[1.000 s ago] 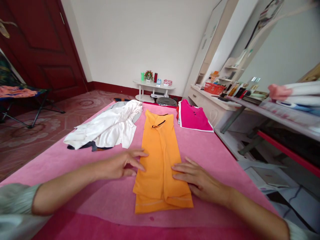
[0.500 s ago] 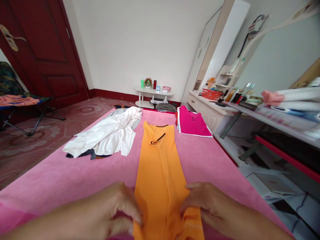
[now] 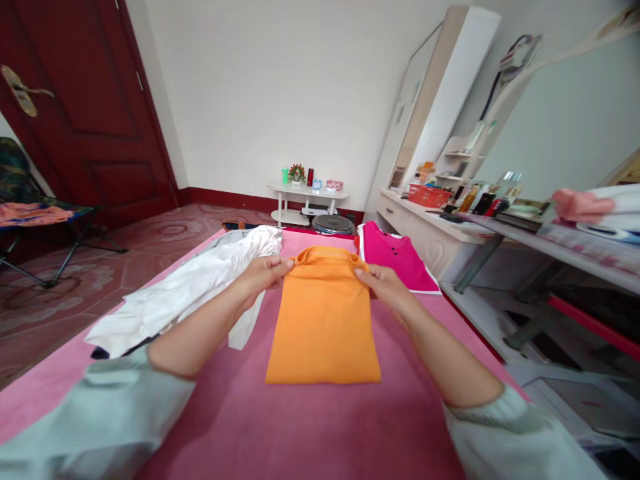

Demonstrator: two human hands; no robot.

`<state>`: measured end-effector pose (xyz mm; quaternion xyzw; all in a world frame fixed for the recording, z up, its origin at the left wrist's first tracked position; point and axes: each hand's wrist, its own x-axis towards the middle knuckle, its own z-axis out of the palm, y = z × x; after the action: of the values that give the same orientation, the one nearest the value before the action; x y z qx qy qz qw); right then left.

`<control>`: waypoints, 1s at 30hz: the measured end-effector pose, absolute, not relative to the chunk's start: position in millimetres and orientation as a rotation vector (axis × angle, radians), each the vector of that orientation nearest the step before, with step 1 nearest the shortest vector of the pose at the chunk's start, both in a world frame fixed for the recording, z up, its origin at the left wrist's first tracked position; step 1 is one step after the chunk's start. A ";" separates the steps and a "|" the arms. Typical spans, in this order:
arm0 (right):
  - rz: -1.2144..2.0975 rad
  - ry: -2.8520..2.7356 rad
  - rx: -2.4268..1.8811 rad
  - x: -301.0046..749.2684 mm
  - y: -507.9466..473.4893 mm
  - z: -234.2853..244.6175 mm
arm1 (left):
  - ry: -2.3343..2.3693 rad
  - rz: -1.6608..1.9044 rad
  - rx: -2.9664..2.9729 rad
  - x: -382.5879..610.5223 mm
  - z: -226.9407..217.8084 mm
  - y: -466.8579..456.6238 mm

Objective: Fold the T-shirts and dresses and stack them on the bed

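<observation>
An orange shirt lies folded into a short rectangle on the pink bed cover. At its far left corner, my left hand pinches the fabric between thumb and fingers. My right hand grips the far right corner the same way. Between the hands the far edge is slightly raised and curved, and the neckline is hidden under the fold. A loose pile of white clothing lies left of my left hand. Beyond my right hand is a folded magenta top with a white edge.
Close on the right stand a dressing table with a red basket and bottles, and a grey table holding stacked items. A low white stand is against the far wall. On the left are a folding chair and a door.
Both hands have moved away from me, carrying the near end of the orange shirt to its far end. The long strip is now doubled over and the black-trimmed collar is covered.
</observation>
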<state>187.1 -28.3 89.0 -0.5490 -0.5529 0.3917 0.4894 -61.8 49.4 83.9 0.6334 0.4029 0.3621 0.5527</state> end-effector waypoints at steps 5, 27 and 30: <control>0.477 -1.326 -1.556 205.1 19.3 9.3 | 1.176 1.048 1.653 -38.7 11.6 97.3; 0.173 -2.124 -1.682 155.3 4.0 1.9 | 0.974 0.197 2.642 -2.1 13.3 26.4; 0.113 -2.183 -1.802 166.9 15.3 0.3 | 1.075 0.230 2.654 -6.3 6.8 50.3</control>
<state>166.9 15.3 0.3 -0.6285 -0.7615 0.0396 0.1537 -6.3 50.3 6.8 0.9155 0.3709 0.0795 0.1339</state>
